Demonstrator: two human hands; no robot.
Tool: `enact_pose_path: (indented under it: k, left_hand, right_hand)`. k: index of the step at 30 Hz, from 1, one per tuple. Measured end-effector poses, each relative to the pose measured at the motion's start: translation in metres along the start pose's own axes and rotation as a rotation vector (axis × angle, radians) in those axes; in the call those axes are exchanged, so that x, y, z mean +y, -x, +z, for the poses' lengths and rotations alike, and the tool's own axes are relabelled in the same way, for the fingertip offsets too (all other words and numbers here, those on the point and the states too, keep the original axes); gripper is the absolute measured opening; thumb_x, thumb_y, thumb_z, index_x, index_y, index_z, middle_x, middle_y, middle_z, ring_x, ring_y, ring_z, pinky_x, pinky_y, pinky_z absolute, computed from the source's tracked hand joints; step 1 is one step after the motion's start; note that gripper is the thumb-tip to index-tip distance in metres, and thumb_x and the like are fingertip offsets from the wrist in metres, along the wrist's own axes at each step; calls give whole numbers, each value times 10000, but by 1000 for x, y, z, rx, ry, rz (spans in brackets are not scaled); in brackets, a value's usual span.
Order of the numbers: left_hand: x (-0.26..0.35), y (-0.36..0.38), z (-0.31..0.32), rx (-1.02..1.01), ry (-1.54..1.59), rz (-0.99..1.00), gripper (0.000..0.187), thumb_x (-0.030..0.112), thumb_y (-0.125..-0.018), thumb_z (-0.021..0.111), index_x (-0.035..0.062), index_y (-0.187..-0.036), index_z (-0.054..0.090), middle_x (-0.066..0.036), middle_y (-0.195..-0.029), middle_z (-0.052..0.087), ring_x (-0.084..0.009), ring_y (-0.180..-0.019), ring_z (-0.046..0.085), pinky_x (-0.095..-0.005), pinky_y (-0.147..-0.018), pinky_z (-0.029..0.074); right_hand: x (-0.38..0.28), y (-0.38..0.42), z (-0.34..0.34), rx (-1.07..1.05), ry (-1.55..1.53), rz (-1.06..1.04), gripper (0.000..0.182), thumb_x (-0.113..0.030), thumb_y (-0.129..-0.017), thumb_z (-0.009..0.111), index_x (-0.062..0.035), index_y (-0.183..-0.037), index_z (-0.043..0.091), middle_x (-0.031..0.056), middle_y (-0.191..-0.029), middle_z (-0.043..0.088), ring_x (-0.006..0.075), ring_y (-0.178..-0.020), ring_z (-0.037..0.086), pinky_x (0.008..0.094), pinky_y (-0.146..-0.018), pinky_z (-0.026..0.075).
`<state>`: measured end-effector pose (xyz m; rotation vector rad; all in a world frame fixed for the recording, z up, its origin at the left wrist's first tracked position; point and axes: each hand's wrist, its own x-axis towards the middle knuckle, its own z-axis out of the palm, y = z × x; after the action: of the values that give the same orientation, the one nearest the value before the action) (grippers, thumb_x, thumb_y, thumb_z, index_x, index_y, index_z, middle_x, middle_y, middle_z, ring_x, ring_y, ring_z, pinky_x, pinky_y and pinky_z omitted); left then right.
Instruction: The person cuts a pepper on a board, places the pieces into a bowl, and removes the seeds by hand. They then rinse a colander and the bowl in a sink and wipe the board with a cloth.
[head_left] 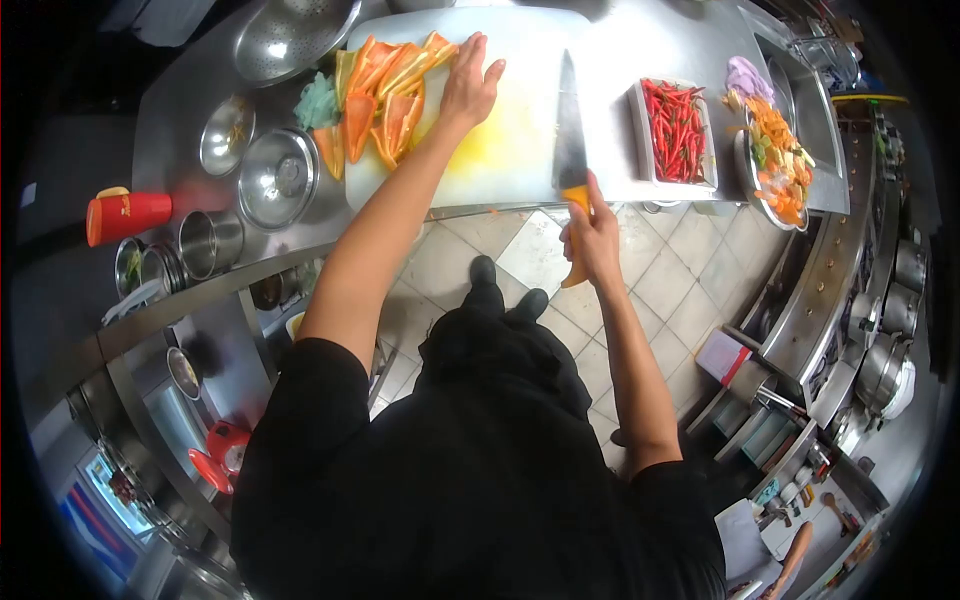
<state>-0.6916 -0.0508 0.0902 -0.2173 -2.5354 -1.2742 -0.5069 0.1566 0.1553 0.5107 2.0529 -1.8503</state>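
Observation:
My left hand (468, 88) lies over the white cutting board (520, 30), fingers stretched out and thumb apart, right beside cut orange bell pepper pieces (400, 115). My right hand (597, 238) is closed round the orange handle of a chef's knife (571, 125). Its blade points away from me over the board's right part. A yellow wet stain shows on the board between my hands. At the board's left edge sits a crumpled green cloth-like thing (318, 103). To the right of the knife stands a white container (640, 130) full of red chili peppers (676, 130).
A colander (265, 45) and metal bowls (250, 180) stand left of the board, with a red jug (130, 217) farther out. On the right, a bowl heaped with vegetable scraps (780, 160) sits by a sink (815, 110). Another person's arm (797, 550) shows at lower right.

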Motion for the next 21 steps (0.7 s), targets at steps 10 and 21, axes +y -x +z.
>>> enact_pose_path:
  k: [10, 21]
  left_hand:
    - [3, 3, 14, -122, -259, 130, 647, 419, -927, 428, -58, -1352, 330, -214, -1436, 311, -335, -1350, 259, -440, -1119, 180]
    - [85, 159, 4, 13, -498, -189, 602, 312, -925, 473, -64, -1363, 304, -215, -1480, 213, -364, -1372, 196, -466, -1115, 152]
  right_hand:
    - [-24, -16, -9, -264, 222, 16, 557, -102, -925, 480, -161, -1445, 288, 36, -574, 500, 95, -417, 448, 253, -378, 392]
    - [10, 24, -62, -653, 237, 94, 510, -129, -929, 510, -215, -1411, 369, 26, -537, 480, 90, -397, 429, 261, -388, 392]
